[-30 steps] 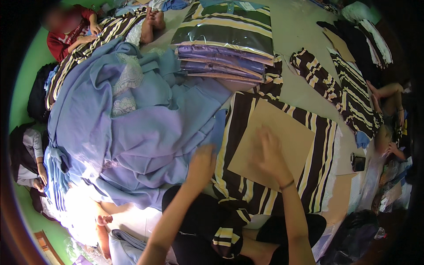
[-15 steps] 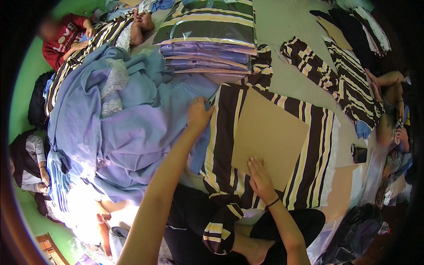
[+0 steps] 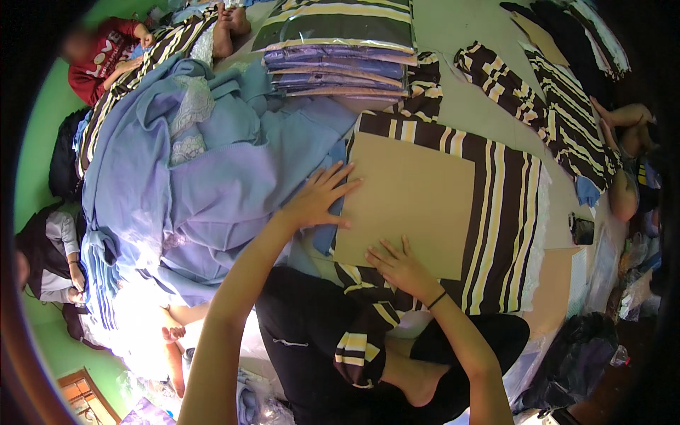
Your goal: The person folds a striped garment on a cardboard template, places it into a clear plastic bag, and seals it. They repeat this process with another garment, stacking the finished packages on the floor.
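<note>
A tan cardboard sheet [image 3: 418, 202] lies flat on a brown, white and yellow striped garment [image 3: 496, 227] spread on the floor before me. My left hand [image 3: 322, 195] has its fingers spread, the tips touching the board's left edge. My right hand [image 3: 404, 269] lies at the board's near edge with fingers stretched out on it. Blue cloth shows under my left hand, beside the board. White lace trims the garment's right side, and a striped sleeve [image 3: 358, 347] rests over my leg.
At left lies a large heap of blue cloth [image 3: 212, 170] with lace. Beyond stands a stack of bagged folded garments [image 3: 340, 67]. Another striped garment [image 3: 567, 120], a phone [image 3: 582, 230] and a black plastic bag [image 3: 574, 361] lie at right. Other people sit around the edges.
The cardboard has turned straighter and shifted left on the striped garment. My left hand has opened from the cloth's edge and come onto the board's left edge. My right hand has moved slightly left.
</note>
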`<state>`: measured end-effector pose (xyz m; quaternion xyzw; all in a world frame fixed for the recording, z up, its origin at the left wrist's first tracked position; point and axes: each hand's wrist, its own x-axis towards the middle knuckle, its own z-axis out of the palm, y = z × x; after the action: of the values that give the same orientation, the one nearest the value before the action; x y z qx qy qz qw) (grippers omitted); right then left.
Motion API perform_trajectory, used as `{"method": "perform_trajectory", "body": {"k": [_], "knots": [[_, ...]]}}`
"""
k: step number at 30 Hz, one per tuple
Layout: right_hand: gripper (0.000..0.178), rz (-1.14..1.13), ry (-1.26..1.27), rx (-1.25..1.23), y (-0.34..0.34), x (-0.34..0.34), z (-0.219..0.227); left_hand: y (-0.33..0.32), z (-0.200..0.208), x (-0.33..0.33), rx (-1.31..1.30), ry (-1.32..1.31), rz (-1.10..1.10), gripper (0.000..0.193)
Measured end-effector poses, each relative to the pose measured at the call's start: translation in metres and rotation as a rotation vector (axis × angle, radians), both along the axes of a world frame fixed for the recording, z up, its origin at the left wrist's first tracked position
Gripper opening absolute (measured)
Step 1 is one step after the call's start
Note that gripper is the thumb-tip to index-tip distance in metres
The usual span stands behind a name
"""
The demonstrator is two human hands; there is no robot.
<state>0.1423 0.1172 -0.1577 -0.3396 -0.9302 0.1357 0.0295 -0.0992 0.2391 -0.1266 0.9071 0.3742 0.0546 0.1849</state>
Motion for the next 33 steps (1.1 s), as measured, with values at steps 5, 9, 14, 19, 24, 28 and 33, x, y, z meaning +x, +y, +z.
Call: {"method": "perform_trajectory", "body": {"k": [5, 9, 14, 19, 24, 28, 33], "knots": [[0.049, -0.084, 0.083, -0.099, -0.002, -0.007, 0.029, -0.008, -0.002, 0.014, 0.009, 0.253, 0.016, 0.104], [0.049, 0.060, 0.406, -0.454, -0.049, -0.008, 0.084, -0.007, -0.002, 0.024, -0.030, 0.317, 0.081, 0.112], [0.036, 0.060, 0.097, -0.355, -0.123, -0.026, 0.123, -0.005, 0.001, 0.034, -0.136, 0.475, 0.112, 0.118], [0.028, 0.170, 0.487, -0.366, -0.164, -0.023, 0.138, -0.009, 0.005, 0.045, -0.182, 0.504, 0.194, 0.120], [0.036, 0.185, 0.280, -0.417, -0.175, -0.024, 0.152, -0.007, 0.006, 0.045, -0.192, 0.497, 0.198, 0.120], [0.035, 0.459, 0.201, -0.709, -0.121, -0.009, 0.168, -0.010, 0.001, 0.045, -0.172, 0.474, 0.200, 0.120], [0.028, -0.315, 0.564, -1.311, 0.042, 0.024, 0.134, -0.011, -0.009, 0.047, -0.194, 0.522, 0.231, 0.114]]}}
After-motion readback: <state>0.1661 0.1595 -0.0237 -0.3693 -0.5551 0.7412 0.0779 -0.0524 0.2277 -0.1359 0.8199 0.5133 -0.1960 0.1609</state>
